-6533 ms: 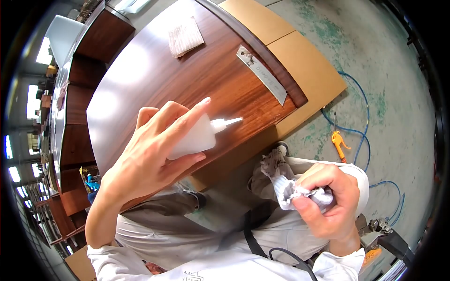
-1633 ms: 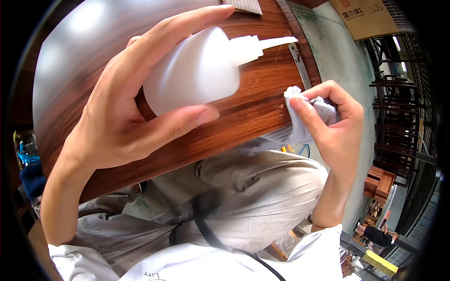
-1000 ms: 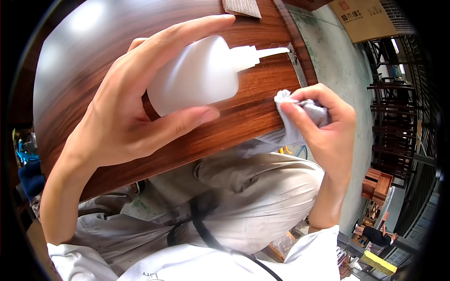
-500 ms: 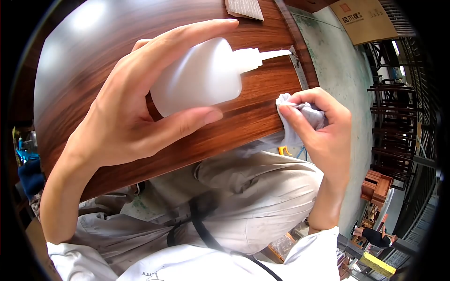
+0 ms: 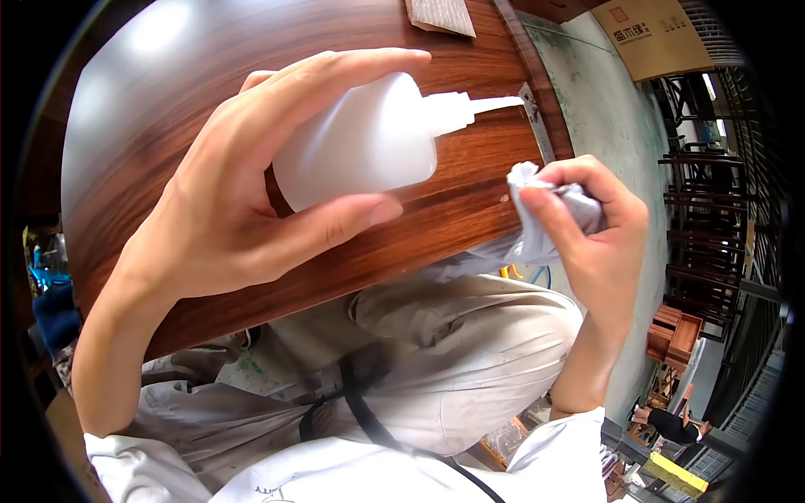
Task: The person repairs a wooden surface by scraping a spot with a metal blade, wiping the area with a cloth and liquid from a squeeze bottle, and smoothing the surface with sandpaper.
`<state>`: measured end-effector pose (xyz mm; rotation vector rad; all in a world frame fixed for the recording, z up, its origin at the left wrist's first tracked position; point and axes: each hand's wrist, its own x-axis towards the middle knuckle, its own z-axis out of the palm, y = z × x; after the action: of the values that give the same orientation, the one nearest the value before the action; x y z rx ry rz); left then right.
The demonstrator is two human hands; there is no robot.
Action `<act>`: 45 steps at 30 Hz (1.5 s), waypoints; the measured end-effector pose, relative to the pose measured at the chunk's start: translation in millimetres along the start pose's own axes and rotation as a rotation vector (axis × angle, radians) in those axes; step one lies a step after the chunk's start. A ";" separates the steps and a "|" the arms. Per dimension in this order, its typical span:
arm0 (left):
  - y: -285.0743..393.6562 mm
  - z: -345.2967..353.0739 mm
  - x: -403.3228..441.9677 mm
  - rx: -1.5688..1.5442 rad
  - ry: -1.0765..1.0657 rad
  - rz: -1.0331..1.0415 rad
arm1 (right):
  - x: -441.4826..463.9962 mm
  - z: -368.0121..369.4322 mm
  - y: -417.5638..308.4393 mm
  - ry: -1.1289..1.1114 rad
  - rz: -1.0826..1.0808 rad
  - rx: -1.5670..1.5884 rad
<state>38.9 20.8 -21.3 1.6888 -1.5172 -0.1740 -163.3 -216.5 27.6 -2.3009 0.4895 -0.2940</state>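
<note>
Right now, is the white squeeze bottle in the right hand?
No, the left hand holds the bottle, while the right hand pinches a cloth.

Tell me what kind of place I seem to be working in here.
Probably a furniture workshop or factory: there's a glossy wood-grain panel in front of you, stacked dark wooden frames along the far side, and a big printed cardboard box by the bare, stained floor.

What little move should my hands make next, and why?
Probably ease the cloth onto the pale spot near the edge of the wooden panel: the right hand pinches the cloth beside that mark, while the left hand holds the white bottle clear of it.
</note>
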 end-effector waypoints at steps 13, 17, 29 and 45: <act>-1.0 0.8 -2.6 0.024 -0.009 0.020 | 0.6 6.0 1.6 0.025 0.011 -0.019; 1.3 -3.1 -4.3 0.091 -0.038 0.011 | 0.9 10.4 5.3 0.007 -0.031 -0.046; 27.0 -4.8 9.1 0.155 -0.232 0.008 | -10.9 -17.8 32.0 0.206 -0.016 0.351; 53.1 4.6 46.8 0.353 -0.407 -0.065 | -28.2 -30.2 48.6 0.236 -0.020 0.444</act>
<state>8.0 -17.8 29.6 2.0749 -1.8767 -0.3142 -211.8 -254.8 11.7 -1.8478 0.4640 -0.6229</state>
